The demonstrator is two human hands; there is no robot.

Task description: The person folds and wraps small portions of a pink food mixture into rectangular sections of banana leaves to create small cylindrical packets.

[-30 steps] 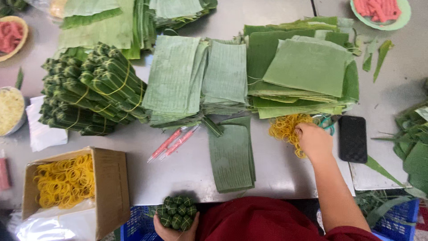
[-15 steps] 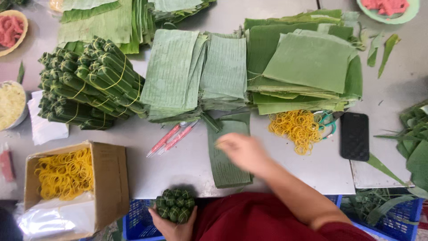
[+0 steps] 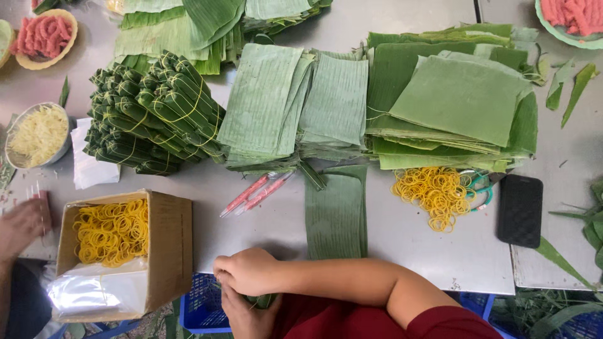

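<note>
— What's on the steel table?
— Leaf stacks, mostly. At its near edge, the green bundle sits mostly hidden, right hand curled over it, left hand cupped beneath. A box of rubber bands stands beside.

Both hands, right hand over left hand, clasp a green leaf bundle at the table edge.

I see the bundle of green leaf-wrapped rolls low at the table edge, just right of the cardboard box. Only a small dark green sliver of it shows. My right hand lies closed over its top and my left hand cups it from below.
</note>
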